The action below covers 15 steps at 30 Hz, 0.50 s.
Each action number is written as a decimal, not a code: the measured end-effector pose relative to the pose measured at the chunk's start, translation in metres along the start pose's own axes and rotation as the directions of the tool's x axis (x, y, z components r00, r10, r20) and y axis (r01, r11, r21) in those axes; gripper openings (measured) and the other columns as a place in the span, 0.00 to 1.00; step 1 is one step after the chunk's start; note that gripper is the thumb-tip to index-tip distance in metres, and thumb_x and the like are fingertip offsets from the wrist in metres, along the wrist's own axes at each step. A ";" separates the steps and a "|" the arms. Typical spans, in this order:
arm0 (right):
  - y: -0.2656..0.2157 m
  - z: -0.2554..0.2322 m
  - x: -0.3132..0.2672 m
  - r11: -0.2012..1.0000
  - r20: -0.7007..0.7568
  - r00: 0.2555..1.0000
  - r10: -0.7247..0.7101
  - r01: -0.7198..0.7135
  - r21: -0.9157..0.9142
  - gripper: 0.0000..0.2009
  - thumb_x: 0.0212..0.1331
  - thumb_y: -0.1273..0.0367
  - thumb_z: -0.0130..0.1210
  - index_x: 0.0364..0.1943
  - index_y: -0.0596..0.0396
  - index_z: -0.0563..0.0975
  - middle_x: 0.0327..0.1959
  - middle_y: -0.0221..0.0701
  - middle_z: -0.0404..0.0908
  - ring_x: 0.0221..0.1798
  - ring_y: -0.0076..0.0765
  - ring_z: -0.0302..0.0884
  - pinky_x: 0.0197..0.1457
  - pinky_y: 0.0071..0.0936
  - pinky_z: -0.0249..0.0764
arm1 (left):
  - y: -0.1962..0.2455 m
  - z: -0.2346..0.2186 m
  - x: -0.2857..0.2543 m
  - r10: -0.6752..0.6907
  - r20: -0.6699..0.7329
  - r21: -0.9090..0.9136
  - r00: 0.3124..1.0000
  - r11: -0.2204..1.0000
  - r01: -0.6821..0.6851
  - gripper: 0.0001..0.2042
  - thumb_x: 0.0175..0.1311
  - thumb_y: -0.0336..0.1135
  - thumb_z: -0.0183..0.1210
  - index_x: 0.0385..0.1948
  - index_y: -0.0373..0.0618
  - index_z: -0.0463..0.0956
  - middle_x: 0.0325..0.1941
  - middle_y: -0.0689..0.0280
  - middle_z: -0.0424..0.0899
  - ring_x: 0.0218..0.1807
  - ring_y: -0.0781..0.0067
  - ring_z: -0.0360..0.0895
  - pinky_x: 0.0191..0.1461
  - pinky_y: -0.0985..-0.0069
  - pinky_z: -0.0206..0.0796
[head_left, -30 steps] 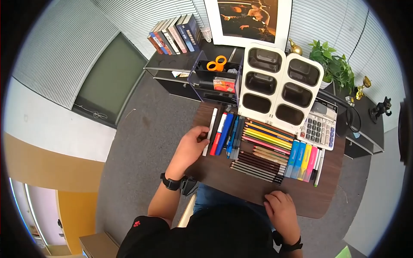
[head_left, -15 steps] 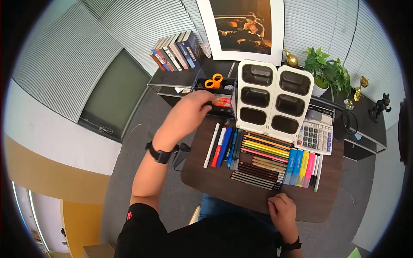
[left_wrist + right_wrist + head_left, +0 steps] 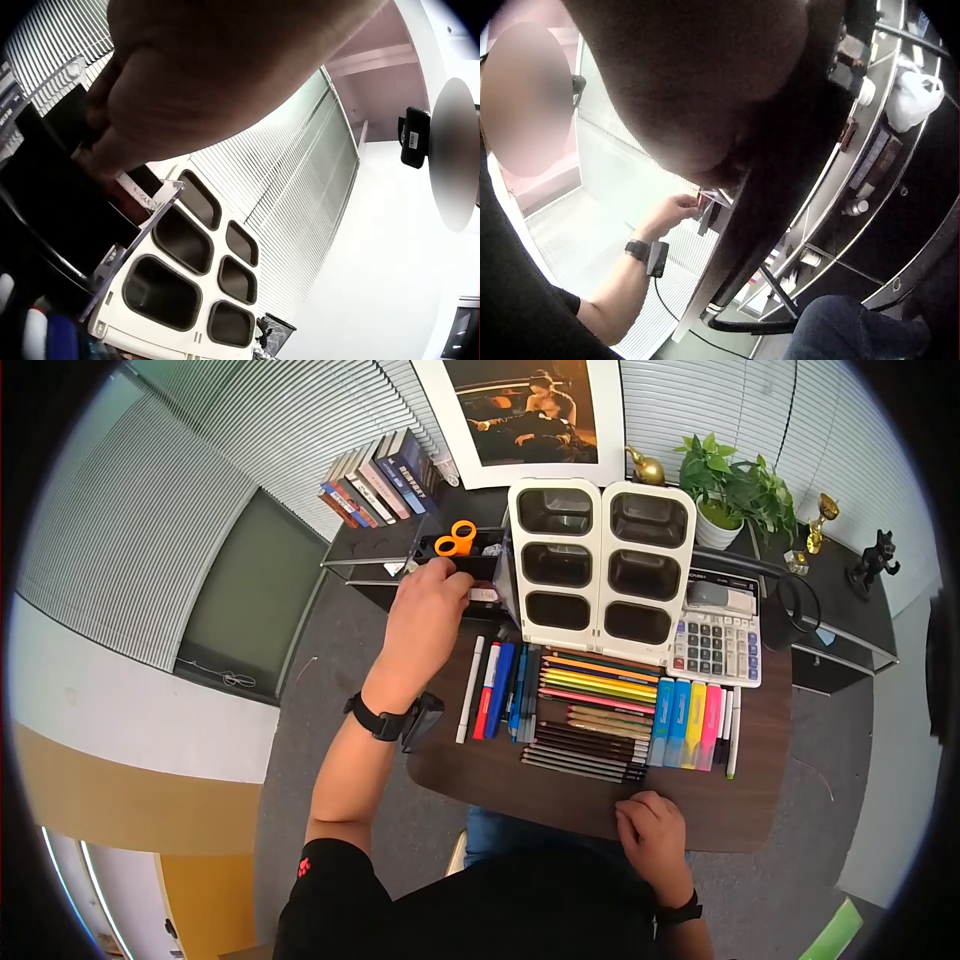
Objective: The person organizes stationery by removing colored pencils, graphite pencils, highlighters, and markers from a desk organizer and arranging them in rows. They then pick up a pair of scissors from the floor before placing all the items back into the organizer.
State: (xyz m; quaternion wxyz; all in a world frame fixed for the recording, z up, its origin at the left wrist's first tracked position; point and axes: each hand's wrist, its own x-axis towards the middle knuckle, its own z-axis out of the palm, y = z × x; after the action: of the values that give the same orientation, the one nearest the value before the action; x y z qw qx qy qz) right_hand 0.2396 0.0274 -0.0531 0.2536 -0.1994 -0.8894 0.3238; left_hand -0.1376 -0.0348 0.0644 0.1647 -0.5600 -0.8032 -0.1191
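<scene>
My left hand point(image 3: 425, 615) reaches into the dark desk organizer point(image 3: 45, 187) with clear side panels, its fingertips hidden among the compartments. Right beside the thumb shows a small red-and-white box point(image 3: 484, 595); I cannot tell whether the fingers grip it. Orange-handled scissors point(image 3: 456, 539) stand in the compartment behind the hand. My right hand point(image 3: 652, 832) rests on the near edge of the brown table point(image 3: 560, 805), fingers loosely curled and holding nothing. Between the hands lie a white pen point(image 3: 470, 690), a red marker point(image 3: 485, 705), a blue marker point(image 3: 502, 690) and rows of pencils point(image 3: 600, 685).
A white six-compartment tray point(image 3: 598, 560) stands upright behind the pencils. To its right lies a calculator point(image 3: 717, 650), with several highlighters point(image 3: 690, 725) before it. Farther back are books point(image 3: 385, 480), a framed picture point(image 3: 610, 420), a plant point(image 3: 730, 500) and a black figurine point(image 3: 872, 560).
My left hand has left the white pen at the table's left side and moved forward into the organizer, over the small box. The right hand has stayed at the table's near edge.
</scene>
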 end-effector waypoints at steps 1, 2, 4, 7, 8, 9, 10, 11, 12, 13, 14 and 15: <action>0.000 0.000 0.000 1.000 -0.006 1.000 -0.003 0.003 0.003 0.07 0.52 0.75 0.64 0.36 0.53 0.81 0.34 0.32 0.79 0.35 0.45 0.79 0.40 0.38 0.77 | -0.001 0.002 -0.001 0.014 -0.010 -0.010 1.000 1.000 -0.014 0.11 0.58 0.24 0.62 0.42 0.42 0.80 0.42 0.58 0.79 0.48 0.50 0.77 0.52 0.59 0.70; 0.000 0.000 0.000 1.000 -0.012 1.000 -0.005 0.005 0.005 0.07 0.52 0.75 0.64 0.36 0.53 0.81 0.34 0.32 0.79 0.35 0.45 0.79 0.40 0.38 0.76 | -0.002 0.004 -0.002 0.029 -0.021 -0.021 0.999 0.999 -0.029 0.10 0.58 0.24 0.62 0.42 0.42 0.80 0.42 0.58 0.80 0.48 0.50 0.78 0.52 0.59 0.71; 0.001 0.000 -0.001 1.000 -0.003 1.000 -0.001 0.001 0.007 0.07 0.52 0.75 0.64 0.36 0.53 0.81 0.34 0.32 0.79 0.35 0.45 0.79 0.39 0.39 0.76 | -0.001 0.008 -0.004 -0.002 -0.014 -0.022 1.000 1.000 0.001 0.10 0.59 0.24 0.61 0.42 0.42 0.80 0.42 0.58 0.80 0.48 0.50 0.78 0.50 0.60 0.72; 0.001 0.000 0.000 1.000 0.005 1.000 -0.003 0.003 0.008 0.07 0.52 0.75 0.64 0.35 0.53 0.81 0.34 0.33 0.79 0.34 0.45 0.79 0.38 0.39 0.76 | -0.002 0.011 -0.005 -0.030 -0.033 -0.027 0.999 0.999 0.029 0.09 0.60 0.24 0.60 0.42 0.41 0.79 0.42 0.58 0.81 0.47 0.50 0.79 0.49 0.60 0.73; 0.001 0.000 0.000 1.000 0.002 1.000 -0.007 0.007 0.007 0.07 0.52 0.75 0.64 0.35 0.53 0.81 0.34 0.33 0.79 0.34 0.45 0.79 0.38 0.39 0.76 | -0.002 0.011 -0.005 -0.027 -0.058 -0.033 0.998 0.999 0.026 0.09 0.61 0.25 0.60 0.42 0.41 0.79 0.41 0.57 0.81 0.47 0.50 0.79 0.48 0.59 0.73; 0.001 0.001 0.000 1.000 0.003 1.000 -0.007 0.007 0.007 0.07 0.52 0.75 0.64 0.35 0.53 0.81 0.34 0.33 0.79 0.34 0.45 0.79 0.38 0.39 0.76 | -0.002 0.010 -0.005 -0.028 -0.058 -0.033 0.998 0.999 0.026 0.09 0.61 0.25 0.60 0.42 0.41 0.79 0.41 0.57 0.81 0.47 0.50 0.79 0.48 0.59 0.73; 0.000 0.001 0.000 1.000 0.002 1.000 -0.006 0.006 0.001 0.07 0.52 0.75 0.64 0.36 0.53 0.81 0.34 0.33 0.79 0.34 0.45 0.79 0.38 0.39 0.76 | -0.002 0.008 -0.005 -0.038 -0.081 -0.048 0.996 0.998 0.034 0.09 0.61 0.25 0.60 0.43 0.41 0.79 0.41 0.57 0.81 0.47 0.49 0.79 0.48 0.59 0.73; 0.000 0.001 0.000 1.000 0.002 1.000 -0.003 0.003 -0.004 0.07 0.52 0.75 0.64 0.36 0.53 0.80 0.34 0.33 0.79 0.34 0.45 0.78 0.38 0.39 0.76 | -0.001 0.005 -0.006 -0.048 -0.104 -0.065 0.993 0.997 0.041 0.09 0.62 0.24 0.59 0.43 0.40 0.79 0.41 0.56 0.82 0.47 0.48 0.79 0.49 0.59 0.72; 0.000 0.001 0.000 1.000 0.003 1.000 -0.001 0.001 -0.004 0.07 0.52 0.75 0.64 0.36 0.53 0.80 0.34 0.33 0.79 0.34 0.45 0.78 0.38 0.39 0.76 | 0.000 0.001 -0.007 -0.047 -0.102 -0.067 0.994 0.997 0.040 0.09 0.62 0.24 0.59 0.43 0.40 0.79 0.41 0.56 0.82 0.47 0.48 0.79 0.49 0.59 0.72; 0.000 0.001 0.000 1.000 0.003 1.000 -0.001 0.001 -0.003 0.07 0.52 0.75 0.64 0.36 0.53 0.80 0.34 0.33 0.79 0.34 0.45 0.78 0.38 0.39 0.76 | -0.001 -0.006 -0.011 -0.054 -0.140 -0.067 0.989 0.997 0.045 0.09 0.63 0.25 0.59 0.44 0.39 0.79 0.42 0.55 0.82 0.46 0.48 0.79 0.48 0.61 0.72; 0.000 0.001 0.000 1.000 0.005 1.000 0.000 0.000 0.000 0.07 0.52 0.75 0.64 0.36 0.53 0.80 0.34 0.33 0.79 0.34 0.45 0.78 0.38 0.39 0.76 | -0.001 -0.013 -0.016 -0.063 -0.176 -0.067 0.982 0.996 0.052 0.09 0.64 0.25 0.59 0.44 0.39 0.79 0.43 0.54 0.83 0.44 0.49 0.80 0.47 0.62 0.72; 0.000 0.000 0.000 1.000 0.012 1.000 0.003 -0.003 0.002 0.07 0.52 0.75 0.64 0.36 0.53 0.80 0.34 0.33 0.79 0.34 0.45 0.78 0.38 0.39 0.76 | -0.001 -0.022 -0.022 -0.067 -0.170 -0.068 0.983 0.996 0.056 0.09 0.64 0.25 0.59 0.44 0.39 0.79 0.43 0.54 0.83 0.44 0.49 0.80 0.47 0.62 0.72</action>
State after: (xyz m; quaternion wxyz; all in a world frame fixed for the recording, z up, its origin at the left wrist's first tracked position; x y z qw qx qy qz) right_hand 0.2391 0.0271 -0.0530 0.2480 -0.1987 -0.8903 0.3262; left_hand -0.1286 -0.0620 0.0757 0.2121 -0.5275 -0.7986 -0.1972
